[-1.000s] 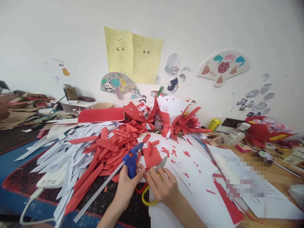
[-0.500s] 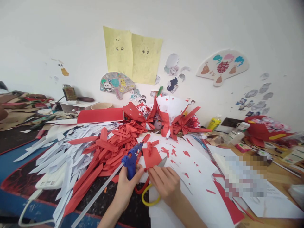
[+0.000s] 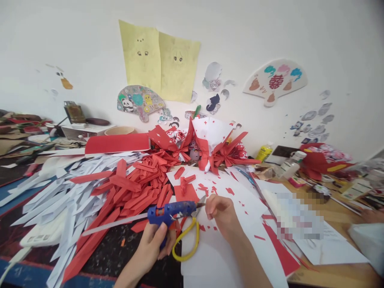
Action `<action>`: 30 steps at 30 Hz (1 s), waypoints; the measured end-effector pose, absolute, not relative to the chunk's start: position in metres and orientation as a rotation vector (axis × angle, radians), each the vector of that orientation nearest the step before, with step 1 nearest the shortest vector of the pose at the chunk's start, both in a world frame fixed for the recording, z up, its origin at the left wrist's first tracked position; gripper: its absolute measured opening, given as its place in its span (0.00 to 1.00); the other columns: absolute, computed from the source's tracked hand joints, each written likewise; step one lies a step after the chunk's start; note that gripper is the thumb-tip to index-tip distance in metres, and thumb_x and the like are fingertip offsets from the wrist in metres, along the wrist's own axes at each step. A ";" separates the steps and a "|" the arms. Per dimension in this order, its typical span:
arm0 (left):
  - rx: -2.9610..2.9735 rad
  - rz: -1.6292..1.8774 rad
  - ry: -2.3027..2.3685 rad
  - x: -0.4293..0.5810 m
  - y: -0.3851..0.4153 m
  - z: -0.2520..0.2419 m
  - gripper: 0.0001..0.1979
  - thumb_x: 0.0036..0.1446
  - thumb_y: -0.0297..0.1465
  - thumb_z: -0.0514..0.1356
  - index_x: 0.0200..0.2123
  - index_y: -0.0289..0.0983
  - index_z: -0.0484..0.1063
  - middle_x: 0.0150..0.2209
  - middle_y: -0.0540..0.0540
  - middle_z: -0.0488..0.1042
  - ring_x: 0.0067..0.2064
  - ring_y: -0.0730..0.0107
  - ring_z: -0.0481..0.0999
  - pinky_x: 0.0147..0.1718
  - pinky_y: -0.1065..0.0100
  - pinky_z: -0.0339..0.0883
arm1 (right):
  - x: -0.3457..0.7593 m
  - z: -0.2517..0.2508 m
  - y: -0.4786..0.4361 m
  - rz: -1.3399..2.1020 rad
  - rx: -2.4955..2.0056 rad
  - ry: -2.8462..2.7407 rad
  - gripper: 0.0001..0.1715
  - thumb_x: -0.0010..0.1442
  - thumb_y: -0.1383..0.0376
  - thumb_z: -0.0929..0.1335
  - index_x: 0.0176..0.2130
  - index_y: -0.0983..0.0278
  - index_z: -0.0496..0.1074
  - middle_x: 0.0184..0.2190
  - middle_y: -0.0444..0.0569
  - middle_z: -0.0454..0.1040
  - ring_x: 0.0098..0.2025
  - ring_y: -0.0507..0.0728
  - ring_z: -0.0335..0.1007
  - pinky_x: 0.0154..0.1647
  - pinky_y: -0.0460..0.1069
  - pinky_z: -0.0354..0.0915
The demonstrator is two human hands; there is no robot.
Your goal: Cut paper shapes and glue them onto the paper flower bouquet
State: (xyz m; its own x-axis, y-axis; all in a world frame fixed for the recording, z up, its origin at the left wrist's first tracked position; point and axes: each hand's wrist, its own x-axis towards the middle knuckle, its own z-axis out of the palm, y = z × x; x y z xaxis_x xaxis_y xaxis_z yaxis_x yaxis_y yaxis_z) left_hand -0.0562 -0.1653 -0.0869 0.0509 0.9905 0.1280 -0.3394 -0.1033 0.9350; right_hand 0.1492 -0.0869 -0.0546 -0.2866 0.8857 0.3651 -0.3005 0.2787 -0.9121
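Observation:
My left hand [image 3: 151, 246] grips the handle of a blue glue gun [image 3: 171, 209], whose nozzle points right toward my right hand. A clear glue stick [image 3: 114, 224] juts out of the gun's back to the left. My right hand [image 3: 222, 212] is curled, with its fingertips pinched together at the nozzle on something too small to make out. Yellow-handled scissors [image 3: 187, 236] lie under the gun on white paper [image 3: 228, 248]. A red paper square [image 3: 186, 192] with a small folded red piece on it lies just beyond.
A heap of folded red strips [image 3: 135, 188] and white strips [image 3: 60, 196] covers the left. Red-and-white paper bouquets [image 3: 210, 146] stand at the wall. Bottles [image 3: 265, 152] and clutter fill the right. Red scraps dot the white sheets. A white power strip [image 3: 42, 236] lies front left.
My left hand has swung the glue gun from pointing away to level, nozzle to the right. My right hand left the red square and now pinches at the nozzle. The view shifted right.

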 end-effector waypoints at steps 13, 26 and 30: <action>1.201 1.186 0.786 -0.062 -0.168 -0.094 0.29 0.58 0.57 0.53 0.22 0.37 0.67 0.14 0.53 0.60 0.14 0.83 0.48 0.14 0.75 0.40 | 0.149 -0.059 -0.086 1.387 -0.552 -1.476 0.17 0.47 0.57 0.78 0.21 0.62 0.71 0.23 0.44 0.68 0.24 0.51 0.62 0.24 0.48 0.59; 1.230 1.185 0.765 -0.061 -0.166 -0.096 0.27 0.59 0.55 0.53 0.25 0.36 0.66 0.14 0.54 0.60 0.14 0.82 0.48 0.13 0.76 0.40 | 0.149 -0.062 -0.085 1.425 -0.453 -1.445 0.20 0.45 0.54 0.79 0.20 0.63 0.72 0.22 0.44 0.68 0.23 0.51 0.61 0.24 0.47 0.57; 1.270 1.151 0.739 -0.062 -0.165 -0.092 0.30 0.59 0.57 0.52 0.22 0.36 0.64 0.14 0.54 0.58 0.14 0.83 0.49 0.13 0.77 0.40 | 0.150 -0.065 -0.083 1.467 -0.364 -1.420 0.15 0.46 0.57 0.79 0.22 0.63 0.75 0.23 0.44 0.68 0.24 0.51 0.61 0.24 0.46 0.56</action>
